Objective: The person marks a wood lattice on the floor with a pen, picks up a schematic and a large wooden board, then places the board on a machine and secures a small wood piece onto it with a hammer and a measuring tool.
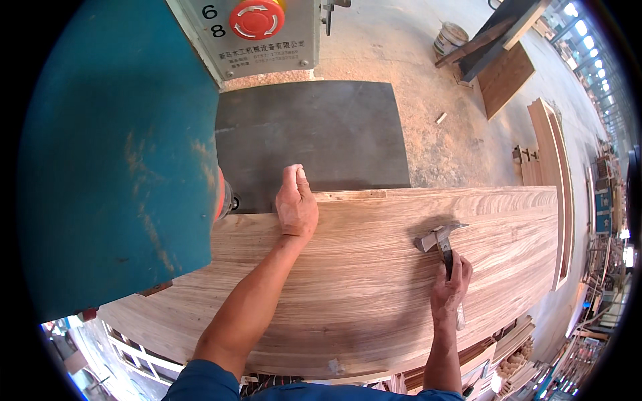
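Observation:
A wide light-brown wooden board with streaked grain spans the space in front of me. At its far edge lies a short narrow wooden strip with small dark marks. My left hand is closed at the strip's left end, its fingers pressed together and hiding that end. Over the right part of the board, my right hand is wrapped around the handle of a claw hammer. The hammer's metal head hangs just above or on the wood; I cannot tell which.
A teal machine housing stands at the left, with a red stop button on its grey panel. A dark flat machine table lies beyond the board. A bucket, sawdust and wooden panels are on the floor at far right.

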### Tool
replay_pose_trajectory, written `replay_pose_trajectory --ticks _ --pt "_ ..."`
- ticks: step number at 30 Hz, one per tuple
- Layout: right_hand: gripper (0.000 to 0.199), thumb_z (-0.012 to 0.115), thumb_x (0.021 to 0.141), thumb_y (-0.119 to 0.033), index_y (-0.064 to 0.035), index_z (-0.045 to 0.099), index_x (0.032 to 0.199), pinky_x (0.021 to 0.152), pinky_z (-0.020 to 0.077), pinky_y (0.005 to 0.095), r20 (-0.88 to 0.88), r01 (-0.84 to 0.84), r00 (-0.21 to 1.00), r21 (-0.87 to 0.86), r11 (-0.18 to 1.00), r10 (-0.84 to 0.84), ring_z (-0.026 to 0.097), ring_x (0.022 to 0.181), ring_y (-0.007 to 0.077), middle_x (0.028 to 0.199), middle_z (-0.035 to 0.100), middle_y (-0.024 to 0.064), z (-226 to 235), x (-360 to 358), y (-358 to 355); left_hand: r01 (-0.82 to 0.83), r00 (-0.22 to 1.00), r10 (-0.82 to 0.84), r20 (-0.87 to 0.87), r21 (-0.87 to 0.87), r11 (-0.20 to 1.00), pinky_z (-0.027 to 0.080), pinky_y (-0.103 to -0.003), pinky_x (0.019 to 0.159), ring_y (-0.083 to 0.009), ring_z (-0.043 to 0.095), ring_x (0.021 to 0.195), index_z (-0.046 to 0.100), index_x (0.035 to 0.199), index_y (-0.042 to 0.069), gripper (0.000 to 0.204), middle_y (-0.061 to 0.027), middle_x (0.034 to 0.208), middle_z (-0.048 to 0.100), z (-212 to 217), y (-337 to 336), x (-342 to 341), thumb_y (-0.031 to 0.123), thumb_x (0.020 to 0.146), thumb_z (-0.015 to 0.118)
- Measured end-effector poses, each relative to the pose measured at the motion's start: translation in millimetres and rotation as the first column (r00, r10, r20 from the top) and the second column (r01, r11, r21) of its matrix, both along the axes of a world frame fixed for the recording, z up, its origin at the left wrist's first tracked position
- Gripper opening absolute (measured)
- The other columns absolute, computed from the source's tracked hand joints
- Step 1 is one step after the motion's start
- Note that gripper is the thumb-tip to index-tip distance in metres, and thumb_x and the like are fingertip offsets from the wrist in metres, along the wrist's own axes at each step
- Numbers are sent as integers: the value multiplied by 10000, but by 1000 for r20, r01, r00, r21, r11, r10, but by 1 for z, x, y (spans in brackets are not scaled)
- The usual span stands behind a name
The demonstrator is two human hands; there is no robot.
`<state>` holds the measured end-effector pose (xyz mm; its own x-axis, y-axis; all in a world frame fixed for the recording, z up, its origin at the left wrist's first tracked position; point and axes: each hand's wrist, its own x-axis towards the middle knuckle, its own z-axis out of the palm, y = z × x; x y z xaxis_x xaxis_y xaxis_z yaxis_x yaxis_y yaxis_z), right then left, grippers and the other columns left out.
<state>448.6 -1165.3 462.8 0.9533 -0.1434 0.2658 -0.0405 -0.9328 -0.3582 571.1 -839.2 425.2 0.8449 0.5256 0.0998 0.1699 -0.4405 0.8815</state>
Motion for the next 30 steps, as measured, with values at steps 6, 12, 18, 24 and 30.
replay_pose_trajectory --ticks 6,12,18,24,30 --pt "477 589 878 -46 14 508 1344 923 427 498 89 35 996 -217 976 -16 523 1055 402 1153 553 195 -14 -1 10 -5 1000 9 22 -183 983 495 -368 673 -213 603 718 541 1165 44 265 -93 794 601 4 0 0 262 1069 425" --pt "561 626 854 0 -54 496 1397 923 432 486 72 66 996 -210 976 -51 525 1060 377 1149 547 166 -18 -3 11 18 996 9 89 -295 955 487 -315 674 -138 543 694 542 1180 48 272 -39 789 541 1 3 1 270 1069 431" --pt "613 636 846 3 -75 469 1431 926 430 483 104 62 994 -247 967 -37 523 1069 370 1157 539 159 -17 -4 15 95 992 -74 107 -209 973 507 -358 796 -228 631 847 544 1192 29 248 -113 917 619 -1 10 -7 213 1048 462" --pt "583 622 870 -31 -81 471 1430 910 428 485 109 83 992 -262 962 -56 525 1056 366 1148 541 163 -14 -6 16 357 898 -439 24 541 761 368 -490 1083 -373 526 1195 527 1248 -9 368 -199 1144 611 13 54 -117 100 907 615" --pt "556 616 881 -35 -76 486 1420 921 425 481 128 104 989 -266 958 -72 523 1058 363 1139 546 159 -16 -8 17 353 935 -244 -257 634 688 290 -527 1143 -384 429 1324 520 1348 49 443 -193 1271 576 23 178 -225 145 923 594"
